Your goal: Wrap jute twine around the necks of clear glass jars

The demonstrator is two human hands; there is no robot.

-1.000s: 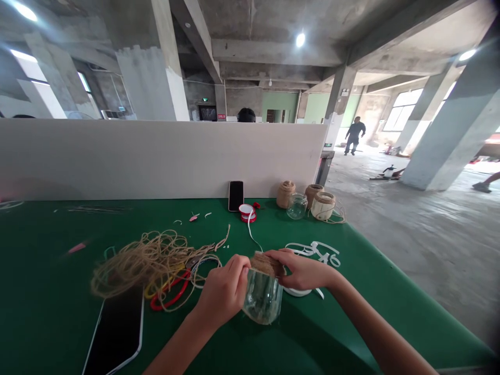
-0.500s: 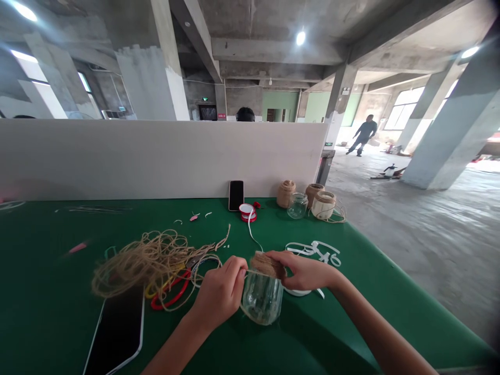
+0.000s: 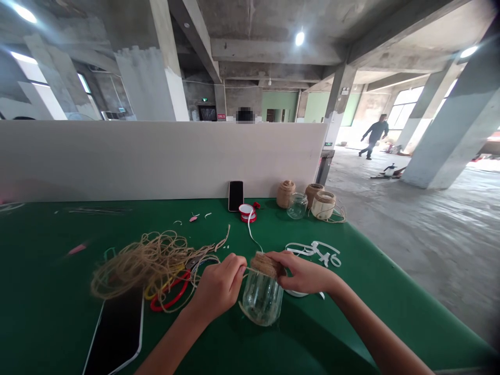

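Observation:
A clear glass jar [image 3: 262, 301] stands slightly tilted on the green table, its neck wound with jute twine [image 3: 266, 264]. My right hand [image 3: 302, 273] is closed around the wrapped neck from the right. On the other side, my left hand [image 3: 223, 284] pinches a strand of the twine that runs to the neck. To its left lies a loose heap of jute twine [image 3: 156, 252]. Scissors with red handles [image 3: 172, 294] are partly under the strands, beside a yellow handle [image 3: 150, 289].
Several jars, some twine-wrapped [image 3: 286, 195], stand at the back right. A tape roll [image 3: 247, 211] sits before an upright phone [image 3: 236, 196]; a larger phone [image 3: 117, 328] lies front left. White strips [image 3: 322, 255] lie right. A white partition [image 3: 156, 161] bounds the back. A person [image 3: 375, 136] walks beyond.
My left hand has shifted slightly left and up, with the strand held out from the neck. My right hand stays on the neck. The distant person has moved right.

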